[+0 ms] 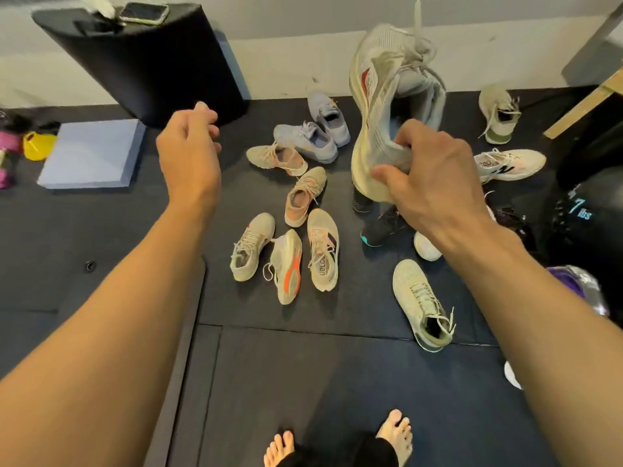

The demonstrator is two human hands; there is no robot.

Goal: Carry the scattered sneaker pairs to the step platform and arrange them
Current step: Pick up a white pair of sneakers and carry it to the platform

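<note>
1. so the right hand [435, 183] is clamped on the heel end of a pair of pale grey sneakers [387, 106], thumb on the outside and fingers tucked into the collar, both shoes pinched together. they're up in the air over the floor pile, long axis close to vertical, toes pointing up and away toward the wall, cream soles facing left, a lace trailing off the top edge of the frame
2. left hand [188, 153] is empty, fingers loosely curled, hanging out in front of the black step platform [145, 62], not touching it
3. right under the held pair there's a black sneaker with teal sole [377, 230], mostly hidden by the hand
4. middle of the floor: a blue-grey pair [313, 133] side by side, toes roughly up-left, then two tan and peach sneakers [296, 183] lying at odd angles to each other
5. nearer me, three cream ones in a row, the middle one flipped showing an orange sole [286, 267]
6. off to the right: an off-white knit sneaker [421, 301] heel toward me, its lookalike [499, 112] up by the wall, and a white runner [509, 163] lying crosswise
7. floor is dark rubber gym mat [303, 382] in tiles with seams, pale wall behind
8. platform has a phone [143, 13] on top, a blue foam pad [91, 153] lies beside it on the left
9. my bare feet [394, 433] show at the bottom edge
</note>
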